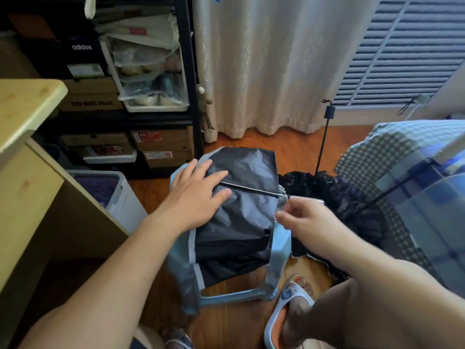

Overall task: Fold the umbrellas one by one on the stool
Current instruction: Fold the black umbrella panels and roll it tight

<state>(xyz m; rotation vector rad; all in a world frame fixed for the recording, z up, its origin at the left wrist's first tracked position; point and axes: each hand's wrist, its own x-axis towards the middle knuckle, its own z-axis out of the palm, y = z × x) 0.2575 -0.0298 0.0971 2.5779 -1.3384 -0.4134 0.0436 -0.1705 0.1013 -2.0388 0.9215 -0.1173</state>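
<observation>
Your left hand (198, 195) lies flat and open on the umbrella (241, 210) canopy over the stool (279, 248). Its rib axis runs left to right; your right hand (304, 220), nearer the rib tips, pinches there.

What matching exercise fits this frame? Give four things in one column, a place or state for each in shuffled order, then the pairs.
Things:
1. left hand
2. right hand
3. dark umbrella
4. black umbrella

Places or states:
A. on the floor right of the stool
B. fingers pinched at the dark umbrella's rib ends
C. spread over the stool's seat
D. pressing flat on the fabric

Pairs: 1-D, 2-B, 3-C, 4-A
</observation>
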